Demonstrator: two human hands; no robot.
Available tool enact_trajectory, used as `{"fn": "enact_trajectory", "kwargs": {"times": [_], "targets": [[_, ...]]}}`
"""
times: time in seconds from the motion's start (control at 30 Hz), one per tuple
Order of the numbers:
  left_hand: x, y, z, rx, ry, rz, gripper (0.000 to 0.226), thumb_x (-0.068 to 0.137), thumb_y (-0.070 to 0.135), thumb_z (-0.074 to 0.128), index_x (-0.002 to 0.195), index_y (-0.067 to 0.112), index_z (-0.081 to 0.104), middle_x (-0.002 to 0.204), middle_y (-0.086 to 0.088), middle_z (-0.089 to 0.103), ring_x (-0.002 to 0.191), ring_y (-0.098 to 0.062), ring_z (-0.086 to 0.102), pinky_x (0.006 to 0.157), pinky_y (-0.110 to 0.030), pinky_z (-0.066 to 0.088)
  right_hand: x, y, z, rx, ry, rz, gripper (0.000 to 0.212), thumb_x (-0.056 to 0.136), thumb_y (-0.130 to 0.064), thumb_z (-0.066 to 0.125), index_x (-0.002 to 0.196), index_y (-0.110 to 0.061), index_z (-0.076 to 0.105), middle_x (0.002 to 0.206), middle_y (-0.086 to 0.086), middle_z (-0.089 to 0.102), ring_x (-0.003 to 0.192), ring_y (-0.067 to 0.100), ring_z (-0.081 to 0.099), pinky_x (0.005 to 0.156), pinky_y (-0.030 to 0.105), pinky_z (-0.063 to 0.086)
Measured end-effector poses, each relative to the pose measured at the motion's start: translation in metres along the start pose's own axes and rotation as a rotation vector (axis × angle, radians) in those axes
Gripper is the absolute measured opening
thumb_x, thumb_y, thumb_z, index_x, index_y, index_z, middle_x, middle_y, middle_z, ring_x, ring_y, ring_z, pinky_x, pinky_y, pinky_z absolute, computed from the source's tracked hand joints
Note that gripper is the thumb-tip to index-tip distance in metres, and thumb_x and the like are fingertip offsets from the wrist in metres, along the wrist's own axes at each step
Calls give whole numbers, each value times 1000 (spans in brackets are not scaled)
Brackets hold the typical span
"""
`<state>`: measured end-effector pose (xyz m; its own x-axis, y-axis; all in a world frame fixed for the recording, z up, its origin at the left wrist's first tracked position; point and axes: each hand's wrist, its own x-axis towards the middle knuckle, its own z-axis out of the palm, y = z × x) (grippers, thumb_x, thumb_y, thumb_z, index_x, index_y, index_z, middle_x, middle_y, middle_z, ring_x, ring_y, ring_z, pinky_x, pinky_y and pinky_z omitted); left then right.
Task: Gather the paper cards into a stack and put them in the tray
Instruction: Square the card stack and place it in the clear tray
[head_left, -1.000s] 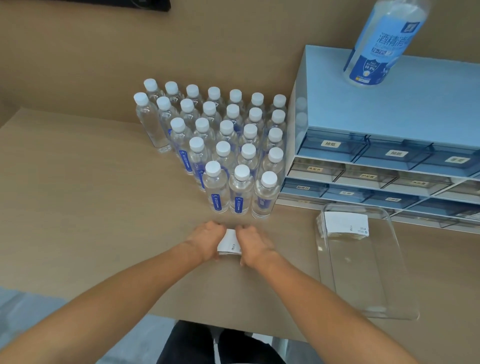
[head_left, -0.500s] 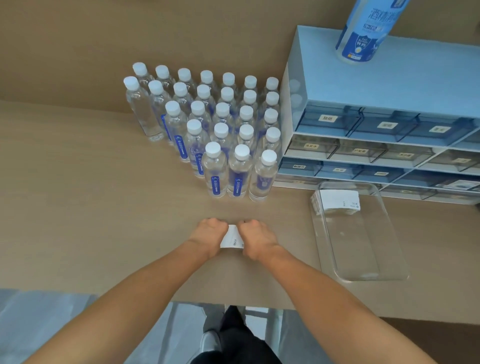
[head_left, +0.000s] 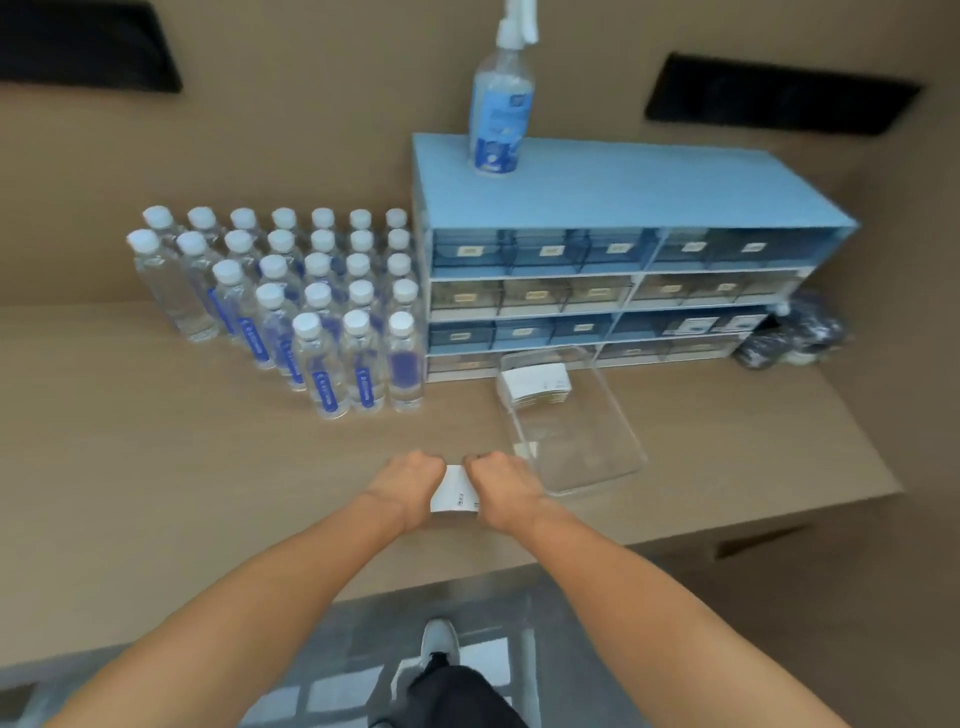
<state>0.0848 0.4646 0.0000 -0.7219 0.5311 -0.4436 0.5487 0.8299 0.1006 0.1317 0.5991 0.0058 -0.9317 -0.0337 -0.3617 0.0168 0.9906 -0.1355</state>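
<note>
A small stack of white paper cards (head_left: 455, 492) rests on the wooden table near its front edge. My left hand (head_left: 408, 486) presses against the stack's left side and my right hand (head_left: 501, 483) against its right side, both with fingers curled in. The clear plastic tray (head_left: 618, 441) lies just to the right of my right hand. Inside the tray, at its far end, lies another stack of white cards (head_left: 535, 384).
Several water bottles (head_left: 311, 306) with white caps stand in rows behind my hands. A blue drawer cabinet (head_left: 623, 270) stands behind the tray, with a spray bottle (head_left: 501, 119) on top. A dark bag (head_left: 789, 338) sits at the cabinet's right end.
The camera has tilted up and pulled back, so more of the wall and cabinet shows. Both hands stay pressed on the card stack in the same spot.
</note>
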Motion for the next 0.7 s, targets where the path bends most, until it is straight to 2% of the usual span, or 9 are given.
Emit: {"fn": "enact_trajectory", "kwargs": {"times": [0.27, 0.43, 0.53, 0.7], "targets": [[40, 61, -64, 98, 74, 10, 48, 75, 25, 79, 117, 14, 59, 118, -12, 60, 107, -30, 62, 79, -34, 49, 2, 77, -51, -45, 77, 54, 48, 74, -12, 74, 118, -12, 56, 117, 14, 62, 107, 34, 63, 84, 38, 51], [90, 109, -81, 83, 108, -16, 46, 77, 24, 77, 118, 13, 57, 118, -11, 61, 108, -29, 61, 84, -35, 51, 21, 148, -68, -54, 80, 8, 49, 74, -13, 74, 118, -14, 53, 116, 11, 63, 106, 32, 62, 83, 38, 50], [116, 134, -84, 64, 82, -49, 48, 77, 24, 79, 117, 12, 57, 117, -12, 62, 107, -29, 61, 83, -36, 51, 33, 184, -74, -70, 44, -27, 46, 75, -10, 74, 116, -13, 53, 111, 11, 63, 102, 32, 62, 76, 36, 47], [143, 150, -72, -15, 3, -140, 47, 80, 18, 75, 121, 10, 54, 122, -14, 58, 113, -31, 59, 89, -38, 51, 56, 212, -65, -71, -34, -105, 43, 74, -8, 72, 113, -11, 53, 115, 13, 58, 102, 35, 62, 80, 39, 51]]}}
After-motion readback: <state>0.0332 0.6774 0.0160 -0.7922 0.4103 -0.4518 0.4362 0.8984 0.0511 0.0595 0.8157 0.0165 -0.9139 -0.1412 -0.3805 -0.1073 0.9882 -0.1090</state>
